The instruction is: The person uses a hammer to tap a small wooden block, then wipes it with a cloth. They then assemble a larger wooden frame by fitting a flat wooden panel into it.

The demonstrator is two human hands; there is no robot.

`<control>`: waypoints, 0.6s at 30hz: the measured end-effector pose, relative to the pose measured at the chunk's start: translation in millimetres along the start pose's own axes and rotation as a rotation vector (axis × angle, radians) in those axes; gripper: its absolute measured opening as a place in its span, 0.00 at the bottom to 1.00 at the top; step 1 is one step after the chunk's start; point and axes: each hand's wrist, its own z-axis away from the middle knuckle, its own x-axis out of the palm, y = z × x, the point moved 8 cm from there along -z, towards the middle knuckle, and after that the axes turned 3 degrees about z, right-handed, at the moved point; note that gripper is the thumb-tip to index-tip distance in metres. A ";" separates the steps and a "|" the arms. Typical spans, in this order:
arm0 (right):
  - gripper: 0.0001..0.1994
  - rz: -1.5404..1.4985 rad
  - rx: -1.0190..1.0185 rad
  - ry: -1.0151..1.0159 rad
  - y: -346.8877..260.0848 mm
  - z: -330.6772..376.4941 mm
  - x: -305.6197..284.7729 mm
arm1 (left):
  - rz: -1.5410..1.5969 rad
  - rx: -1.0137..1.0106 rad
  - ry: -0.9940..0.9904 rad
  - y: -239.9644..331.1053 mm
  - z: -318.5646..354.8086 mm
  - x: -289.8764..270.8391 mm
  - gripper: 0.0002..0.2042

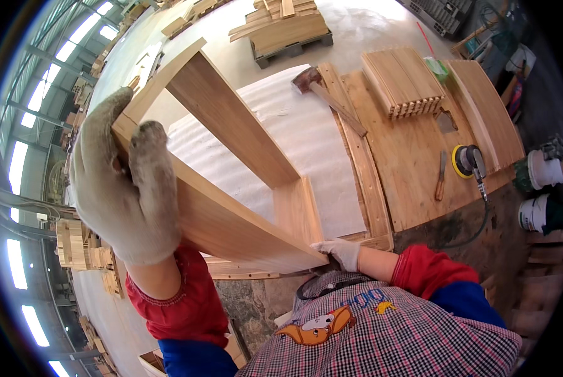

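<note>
A rectangular wooden frame (pixel 243 229) of pale boards, open through the middle, stands tilted in front of me with its left end raised. My left hand (pixel 127 188), in a soiled white knit glove, is closed on the raised left end, thumb and fingers on either side of the board. Low at the near right corner, my right hand (pixel 341 253), also gloved, grips the frame by its edge; some of its fingers are hidden. Beneath the frame lies a white foam sheet (pixel 328 166) on the bench. A mallet (pixel 331 97) with a wooden handle rests beyond it.
On a plywood board (pixel 391 182) to the right are a stack of slotted-end boards (pixel 404 81), a yellow-rimmed sander (pixel 467 161) with a hose, and a wooden-handled tool (pixel 441 176). White buckets (pixel 534 213) stand far right. Stacked planks on a pallet (pixel 287 34) sit beyond the bench.
</note>
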 end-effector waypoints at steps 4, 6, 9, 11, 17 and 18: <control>0.23 -0.052 -0.022 0.094 7.5 -17.1 -14.6 | -0.023 0.166 0.089 26.8 8.5 -7.0 0.17; 0.23 0.009 -0.070 0.109 7.4 -16.2 -15.8 | 0.026 0.140 0.108 21.6 20.3 -14.3 0.18; 0.22 0.126 -0.194 0.173 -5.5 -7.8 -24.0 | 0.174 -0.007 0.144 -14.5 42.8 -33.5 0.19; 0.22 0.273 -0.281 0.254 -26.8 12.7 -25.2 | 0.163 -0.141 0.260 -49.6 61.9 -54.6 0.22; 0.22 0.760 -0.641 0.624 -104.2 88.9 -36.1 | 0.325 -0.517 0.290 -156.4 189.9 -44.2 0.23; 0.21 0.880 -0.676 0.720 -110.7 101.0 -38.6 | 0.306 -0.627 0.246 -170.4 219.5 -26.8 0.23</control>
